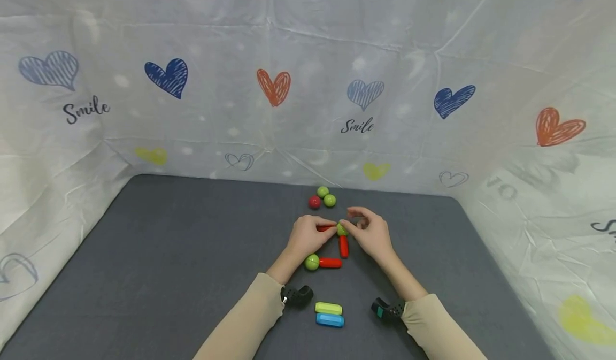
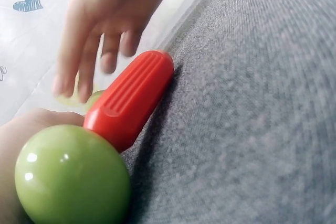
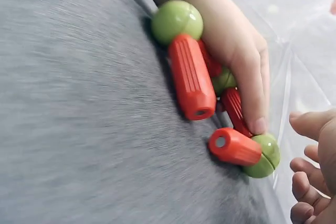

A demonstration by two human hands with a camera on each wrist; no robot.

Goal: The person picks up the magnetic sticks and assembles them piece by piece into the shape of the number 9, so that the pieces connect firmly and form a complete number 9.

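In the head view my left hand (image 1: 307, 236) pinches a red magnetic stick (image 1: 326, 228) between thumb and forefinger. That stick meets a green ball (image 1: 342, 229), from which a second red stick (image 1: 344, 246) points toward me. My right hand (image 1: 374, 235) is beside this ball with fingers loosely bent; the right wrist view shows its fingers (image 3: 314, 169) apart from the ball (image 3: 264, 156). Nearer me, another green ball (image 1: 312, 262) joins a red stick (image 1: 330, 263). Behind it, partly covered by my left hand, the right wrist view reveals a further red stick (image 3: 210, 59) and green ball (image 3: 224, 80).
Beyond the hands lie two loose green balls (image 1: 329, 200) and a red ball (image 1: 314, 203). A yellow-green stick (image 1: 329, 308) and a blue stick (image 1: 330, 320) lie side by side between my forearms. A heart-printed sheet (image 1: 308, 108) rises behind the dark grey table (image 1: 192, 253).
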